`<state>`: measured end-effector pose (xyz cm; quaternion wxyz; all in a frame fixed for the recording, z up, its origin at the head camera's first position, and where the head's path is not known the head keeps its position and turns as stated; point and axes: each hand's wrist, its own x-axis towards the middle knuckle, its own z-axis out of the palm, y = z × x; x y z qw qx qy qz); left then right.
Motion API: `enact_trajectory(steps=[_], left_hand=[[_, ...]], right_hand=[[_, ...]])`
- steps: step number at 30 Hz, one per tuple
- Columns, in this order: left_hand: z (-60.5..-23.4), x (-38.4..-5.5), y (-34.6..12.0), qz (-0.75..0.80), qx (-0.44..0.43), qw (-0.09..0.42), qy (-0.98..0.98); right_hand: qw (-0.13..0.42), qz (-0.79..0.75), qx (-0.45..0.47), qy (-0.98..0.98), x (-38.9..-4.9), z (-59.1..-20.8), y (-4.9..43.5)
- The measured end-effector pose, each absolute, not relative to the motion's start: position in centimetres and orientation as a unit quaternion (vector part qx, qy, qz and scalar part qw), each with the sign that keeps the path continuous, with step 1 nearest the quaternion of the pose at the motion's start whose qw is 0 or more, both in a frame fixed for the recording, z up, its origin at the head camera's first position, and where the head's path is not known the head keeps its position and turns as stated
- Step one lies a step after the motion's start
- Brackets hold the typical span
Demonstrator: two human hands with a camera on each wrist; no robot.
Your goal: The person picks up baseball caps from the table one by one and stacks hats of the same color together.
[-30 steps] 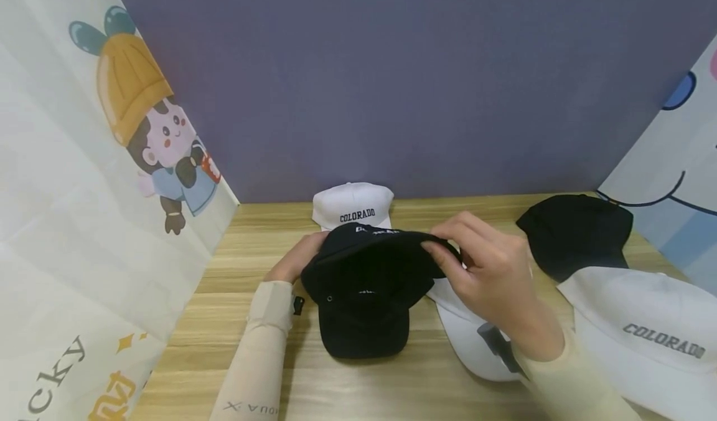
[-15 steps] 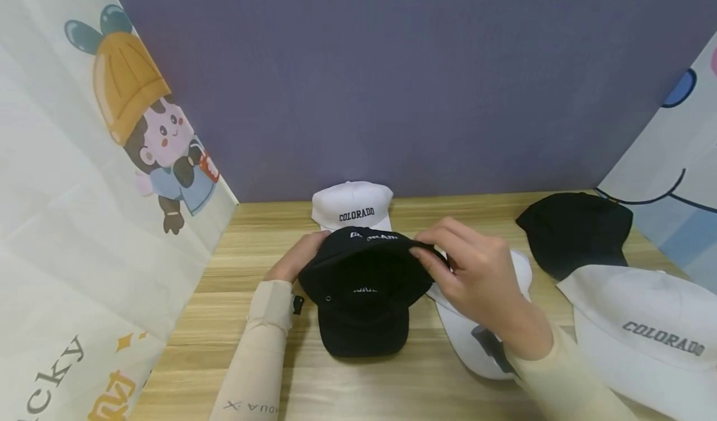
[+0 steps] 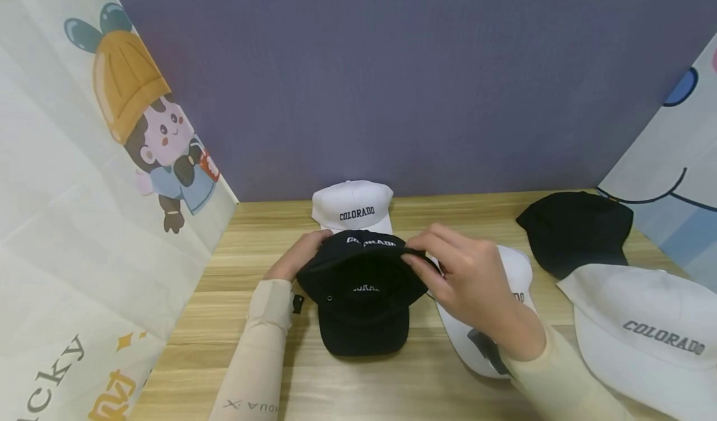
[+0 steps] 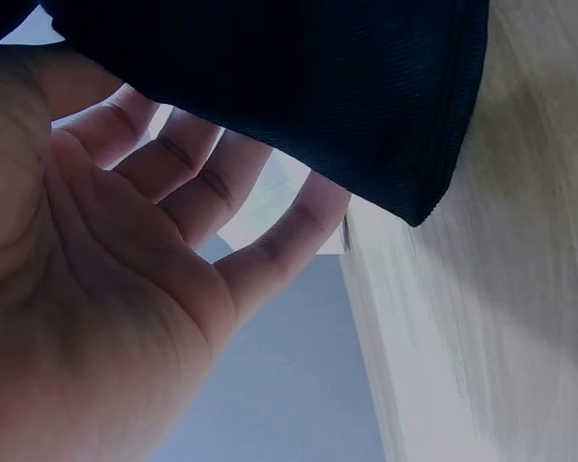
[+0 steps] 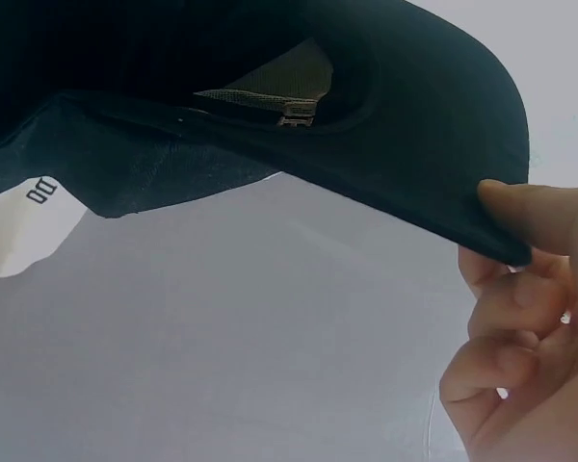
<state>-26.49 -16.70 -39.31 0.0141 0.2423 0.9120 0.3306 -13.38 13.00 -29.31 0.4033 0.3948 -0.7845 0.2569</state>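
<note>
Held cap: a black baseball cap (image 3: pixel 361 271) with white COLORADO lettering, raised between both hands over another black cap (image 3: pixel 363 324) that lies on the wooden table (image 3: pixel 224 321); the two overlap in the head view, and whether they touch I cannot tell
Where it sits: middle of the table, in front of the person, just nearer than a white COLORADO cap (image 3: pixel 353 206) that stands by the purple back wall (image 3: pixel 392 78)
Right hand (image 3: pixel 467 284): thumb and forefinger pinch the cap's right edge; in the right wrist view the thumb tip (image 5: pixel 515 217) presses on the dark rim, the other fingers curled loosely below it
Left hand (image 3: pixel 297 256): cupped against the cap's left side; the left wrist view shows the fingers (image 4: pixel 188 164) gently bent and spread under the black fabric, touching it from beneath, the thumb out of sight, so a real grip cannot be told
Inside of cap: the right wrist view looks up into it, showing a small metal strap buckle (image 5: pixel 294 114) and a white label (image 5: pixel 29 226) hanging at the left
Under the right wrist: a white cap (image 3: pixel 482 340) lying flat, partly hidden by the arm
Far right: a black cap (image 3: pixel 577 231) near the back, and a white COLORADO cap (image 3: pixel 644 340) nearer, its edge overlapping the black one
Sleeves: pale beige on both forearms
Sides: a cartoon-printed sheet (image 3: pixel 101 178) on the left, another cartoon sheet (image 3: pixel 672 178) on the right
</note>
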Motion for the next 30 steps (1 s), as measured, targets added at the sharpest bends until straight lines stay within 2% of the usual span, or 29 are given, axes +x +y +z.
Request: enact_trajectory(steps=[21, 30], left_hand=[[-38.83, -26.60, -17.28, 0.354, 0.218, 0.029, 0.909], [-38.75, -26.43, -17.33, 0.364, 0.188, 0.028, 0.912]], right_hand=[[0.328, 0.210, 0.436, -0.811, -13.00, -29.81, 12.37], [0.257, 0.170, 0.458, -0.834, -12.57, -30.19, 12.16]])
